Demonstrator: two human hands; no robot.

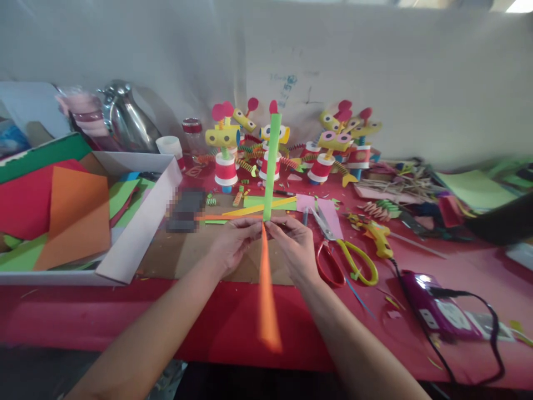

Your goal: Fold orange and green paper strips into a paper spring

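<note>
Both hands meet over the middle of the brown cardboard [175, 255]. My left hand [234, 244] and my right hand [296, 244] pinch the spot where a green paper strip [272, 166] and an orange paper strip [267, 294] join. The green strip points away toward the wall; the orange one hangs toward me, blurred at its near end. Whether the folded joint is glued is hidden by my fingertips. Just beyond my hands lie a yellow paper strip [254, 209] and more green paper [250, 201]. Scissors [333, 233] with red and yellow handles lie right of my right hand.
Several paper-cup figures [227, 166] stand along the wall. A white box [137, 222] of coloured paper is at left, near a steel jug [129, 122]. At right are a yellow glue gun [380, 239], its cable, and a purple power strip [443, 311].
</note>
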